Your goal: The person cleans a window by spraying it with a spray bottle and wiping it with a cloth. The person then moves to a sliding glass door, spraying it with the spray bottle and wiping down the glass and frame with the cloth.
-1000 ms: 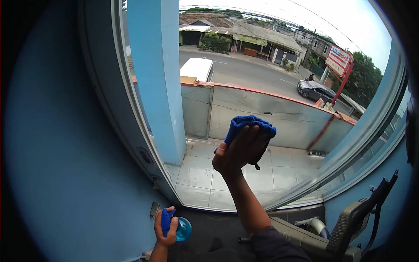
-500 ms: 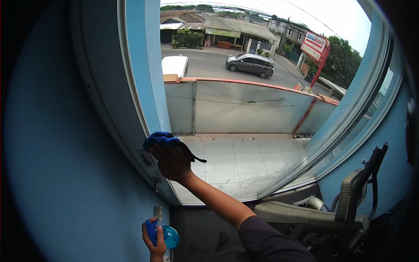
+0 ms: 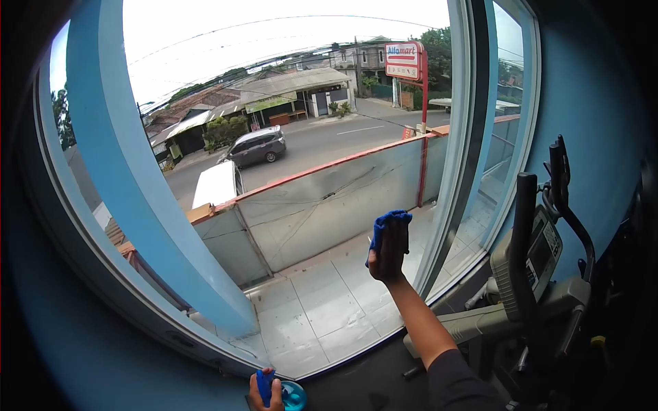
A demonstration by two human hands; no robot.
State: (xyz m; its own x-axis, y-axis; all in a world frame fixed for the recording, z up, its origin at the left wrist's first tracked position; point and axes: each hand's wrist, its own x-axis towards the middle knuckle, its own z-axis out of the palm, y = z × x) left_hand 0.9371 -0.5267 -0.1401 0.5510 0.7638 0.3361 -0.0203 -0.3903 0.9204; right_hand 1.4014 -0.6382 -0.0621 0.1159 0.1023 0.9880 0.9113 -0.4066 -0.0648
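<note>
My right hand (image 3: 387, 262) is raised with a folded blue cloth (image 3: 393, 220) spread under its palm and fingers. It sits in front of the tall window opening (image 3: 356, 226), left of the upright frame; whether the cloth touches glass I cannot tell. Low in the view, my left hand (image 3: 275, 397) grips a spray bottle (image 3: 294, 396) with a blue trigger head and a clear teal body. The bottle's lower part is cut off by the view's edge.
An exercise machine (image 3: 534, 274) with upright handles stands close on my right. A light blue pillar (image 3: 137, 178) rises on the left. Beyond lie a tiled balcony (image 3: 308, 308), a red-topped parapet (image 3: 329, 212) and a street with a grey car (image 3: 257, 146).
My right hand with the cloth has moved from the left door frame across to the right. The view has turned right, and my left hand still holds the spray bottle.
</note>
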